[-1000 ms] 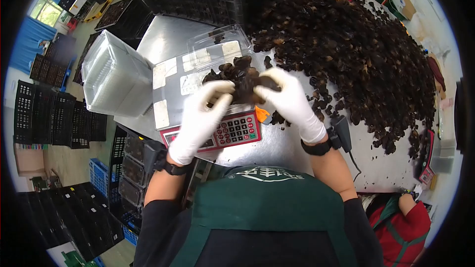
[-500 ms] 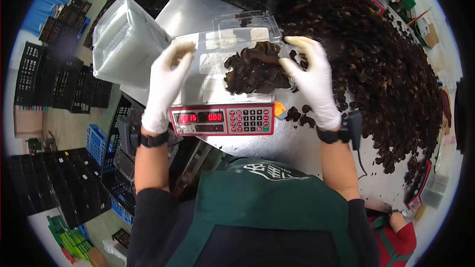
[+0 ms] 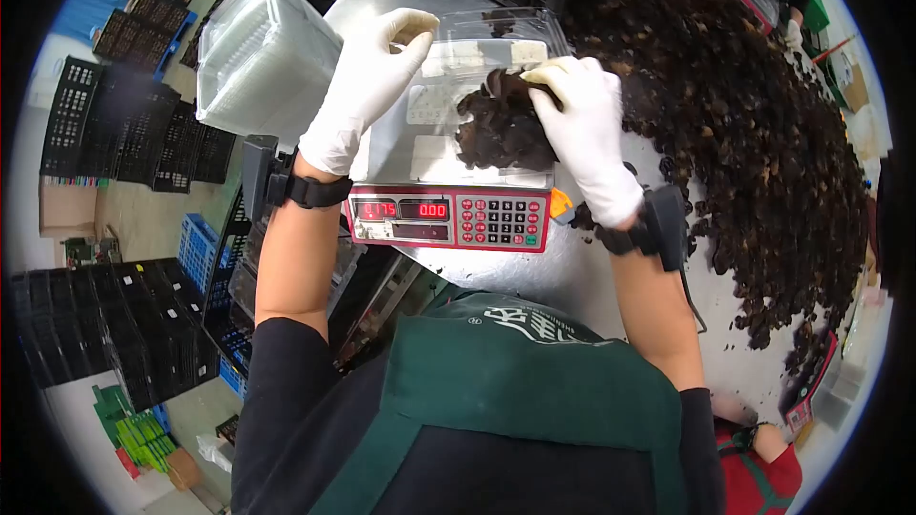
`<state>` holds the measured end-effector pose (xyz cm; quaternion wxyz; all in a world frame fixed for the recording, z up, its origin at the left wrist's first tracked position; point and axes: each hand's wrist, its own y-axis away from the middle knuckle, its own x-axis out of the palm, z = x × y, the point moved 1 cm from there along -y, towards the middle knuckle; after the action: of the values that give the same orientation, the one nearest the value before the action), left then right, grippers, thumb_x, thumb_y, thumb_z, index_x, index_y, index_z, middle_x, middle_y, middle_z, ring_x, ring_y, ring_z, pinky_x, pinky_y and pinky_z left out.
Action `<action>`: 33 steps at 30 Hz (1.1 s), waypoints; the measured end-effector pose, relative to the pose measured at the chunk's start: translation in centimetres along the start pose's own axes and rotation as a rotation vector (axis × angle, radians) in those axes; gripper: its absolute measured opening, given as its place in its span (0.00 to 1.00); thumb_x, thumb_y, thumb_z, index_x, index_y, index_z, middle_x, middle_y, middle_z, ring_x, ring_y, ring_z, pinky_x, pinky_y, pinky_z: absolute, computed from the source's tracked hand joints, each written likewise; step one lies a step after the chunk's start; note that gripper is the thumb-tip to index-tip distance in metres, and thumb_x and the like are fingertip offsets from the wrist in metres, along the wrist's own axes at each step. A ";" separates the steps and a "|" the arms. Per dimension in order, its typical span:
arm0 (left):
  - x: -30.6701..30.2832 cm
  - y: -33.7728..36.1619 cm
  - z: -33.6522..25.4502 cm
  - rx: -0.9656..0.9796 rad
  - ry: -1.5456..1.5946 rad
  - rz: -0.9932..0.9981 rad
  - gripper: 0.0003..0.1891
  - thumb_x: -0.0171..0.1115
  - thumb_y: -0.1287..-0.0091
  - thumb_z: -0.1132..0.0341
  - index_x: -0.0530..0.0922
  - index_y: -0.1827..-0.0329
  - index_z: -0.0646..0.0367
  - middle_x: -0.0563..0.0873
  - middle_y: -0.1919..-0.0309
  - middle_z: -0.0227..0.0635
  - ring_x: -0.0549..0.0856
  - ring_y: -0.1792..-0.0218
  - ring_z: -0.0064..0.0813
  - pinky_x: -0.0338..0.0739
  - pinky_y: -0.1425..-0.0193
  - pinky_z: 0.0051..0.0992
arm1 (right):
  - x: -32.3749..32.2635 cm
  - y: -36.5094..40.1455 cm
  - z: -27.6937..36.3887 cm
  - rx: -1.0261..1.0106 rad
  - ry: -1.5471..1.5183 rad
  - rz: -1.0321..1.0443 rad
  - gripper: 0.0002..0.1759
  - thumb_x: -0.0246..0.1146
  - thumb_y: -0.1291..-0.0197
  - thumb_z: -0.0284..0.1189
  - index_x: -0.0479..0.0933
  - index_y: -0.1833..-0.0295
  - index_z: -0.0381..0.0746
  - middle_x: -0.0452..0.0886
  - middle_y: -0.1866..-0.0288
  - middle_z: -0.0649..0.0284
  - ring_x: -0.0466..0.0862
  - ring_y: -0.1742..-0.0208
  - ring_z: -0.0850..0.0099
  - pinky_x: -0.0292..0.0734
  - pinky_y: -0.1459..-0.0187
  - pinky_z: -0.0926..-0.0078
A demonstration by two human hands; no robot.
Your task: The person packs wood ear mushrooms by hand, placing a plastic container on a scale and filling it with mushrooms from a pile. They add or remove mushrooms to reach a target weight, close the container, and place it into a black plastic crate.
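A red-framed scale [image 3: 448, 218] shows 0.175 and 0.00 on its display. On its plate, dark wood-ear-like pieces [image 3: 501, 129] fill the right part of a clear plastic container whose lid [image 3: 487, 24] lies open behind. My right hand [image 3: 580, 114], in a white glove, touches the upper right of these pieces, fingers closed on some of them. My left hand [image 3: 382, 67], also gloved, hovers over the left side of the scale with thumb and fingers curved apart, holding nothing.
Stacked clear containers [image 3: 267, 62] stand left of the scale. A large heap of dark pieces [image 3: 744, 143] covers the table's right side. Black crates [image 3: 105, 324] are at the left. Another person's gloved hand [image 3: 794, 35] shows top right; a person in red [image 3: 763, 482] is lower right.
My left hand has moved up and right, away from the container stack. My right hand has moved left onto the pieces and closed on some. The whole view has shifted slightly.
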<state>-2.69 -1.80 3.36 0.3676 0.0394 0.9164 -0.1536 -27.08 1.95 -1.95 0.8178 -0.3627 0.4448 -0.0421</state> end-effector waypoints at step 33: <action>2.9 0.9 1.0 0.100 0.185 -0.024 0.30 0.59 0.38 0.76 0.73 0.29 0.56 0.84 0.45 0.38 0.84 0.49 0.26 0.79 0.43 0.28 | -6.5 11.6 -2.0 0.849 -0.825 0.087 0.21 0.58 0.25 0.30 0.72 0.30 0.38 0.84 0.52 0.63 0.83 0.56 0.79 0.79 0.50 0.81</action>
<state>-4.03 -1.37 0.47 0.2771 0.0605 0.9380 -0.1991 -35.44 11.90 -5.44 0.9977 0.0283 0.0489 -0.0381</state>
